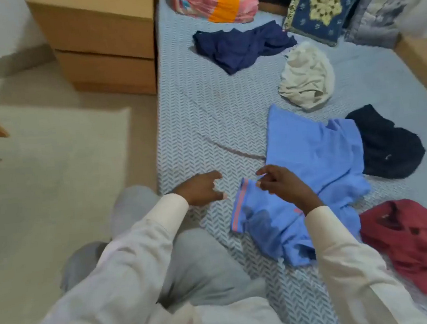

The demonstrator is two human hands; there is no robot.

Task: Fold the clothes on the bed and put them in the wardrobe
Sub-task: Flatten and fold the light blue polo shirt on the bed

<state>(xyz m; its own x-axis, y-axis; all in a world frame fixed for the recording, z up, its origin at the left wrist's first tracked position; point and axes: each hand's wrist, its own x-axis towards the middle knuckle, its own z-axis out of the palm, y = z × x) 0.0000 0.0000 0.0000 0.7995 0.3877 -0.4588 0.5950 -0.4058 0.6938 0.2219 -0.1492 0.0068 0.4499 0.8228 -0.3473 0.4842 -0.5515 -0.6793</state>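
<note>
The light blue shirt [317, 152] lies under the right hand [284, 184], fingers [263, 183] curled at its cuff [239, 206], grip unclear; the left hand [199, 189], just beside, is loosely open and empty; the sleeve [344, 253] hides the shirt's middle

No readable text, label or number on my feed. Small pale mark on the black garment [386, 146], right of frame, is too blurred to read. Dark patch on the red garment [407, 238], lower right, likewise.
</note>
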